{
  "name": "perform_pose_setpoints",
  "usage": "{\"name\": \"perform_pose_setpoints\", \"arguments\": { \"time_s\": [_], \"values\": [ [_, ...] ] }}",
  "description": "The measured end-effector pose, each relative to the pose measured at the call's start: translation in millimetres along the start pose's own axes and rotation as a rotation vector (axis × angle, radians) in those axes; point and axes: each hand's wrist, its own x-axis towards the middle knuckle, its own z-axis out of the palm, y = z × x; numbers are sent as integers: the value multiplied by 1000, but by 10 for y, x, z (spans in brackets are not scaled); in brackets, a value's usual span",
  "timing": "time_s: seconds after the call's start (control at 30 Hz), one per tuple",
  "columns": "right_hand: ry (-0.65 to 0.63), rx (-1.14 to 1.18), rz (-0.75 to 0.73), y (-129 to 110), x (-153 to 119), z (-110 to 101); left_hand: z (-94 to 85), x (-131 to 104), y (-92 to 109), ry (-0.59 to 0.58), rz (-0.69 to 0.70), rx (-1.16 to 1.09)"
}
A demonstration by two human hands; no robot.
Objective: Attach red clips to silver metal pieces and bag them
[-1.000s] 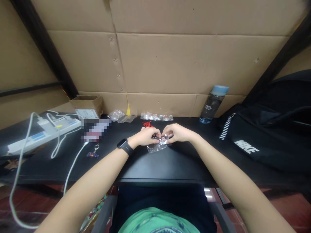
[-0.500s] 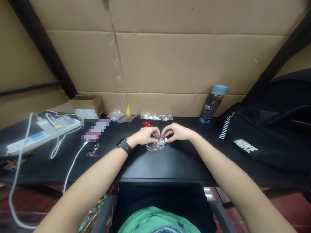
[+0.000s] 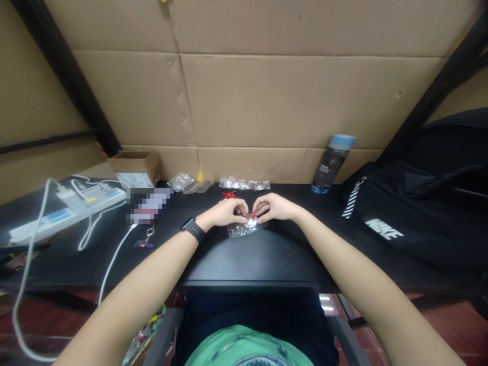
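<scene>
At the middle of the black table, my left hand (image 3: 232, 212) pinches the left side of a small shiny disc (image 3: 251, 221) that has some red on it. My right hand (image 3: 271, 208) closes its fingertips on the disc's right side. Beneath the disc lies a clear plastic bag (image 3: 241, 230), touching the tabletop. A small heap of red cords (image 3: 229, 194) sits just behind my left hand. Farther back are a row of clear packets (image 3: 244, 184) with shiny and red contents and some crumpled clear bags (image 3: 185, 183).
A blue-capped bottle (image 3: 331, 165) and a black backpack (image 3: 419, 203) stand on the right. Leftward are a cardboard box (image 3: 137, 165), a white power strip (image 3: 68, 216) with cables, a blurred phone (image 3: 152, 203) and a keychain (image 3: 145, 244). A cardboard wall (image 3: 244, 101) rises behind.
The disc has tilted between my fingertips, and its round face shows less than before. Both hands keep nearly the same place. The whole view has shifted slightly.
</scene>
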Motion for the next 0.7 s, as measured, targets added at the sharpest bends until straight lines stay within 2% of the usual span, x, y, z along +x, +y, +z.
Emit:
{"name": "perform_pose_setpoints", "arguments": {
  "time_s": [0.17,0.27,0.47,0.7],
  "values": [
    [39,-119,53,25,12,-15,-3,-1,-2,0,5,4],
    [34,-101,41,17,12,-12,-7,-4,6,2,-3,-2],
    [-10,-165,-72,-19,-4,-23,-15,-12,31,-5,-7,-26],
    [-128,-232,-188,-5,5,-36,-3,-16,35,-2,-17,-68]
  ]
}}
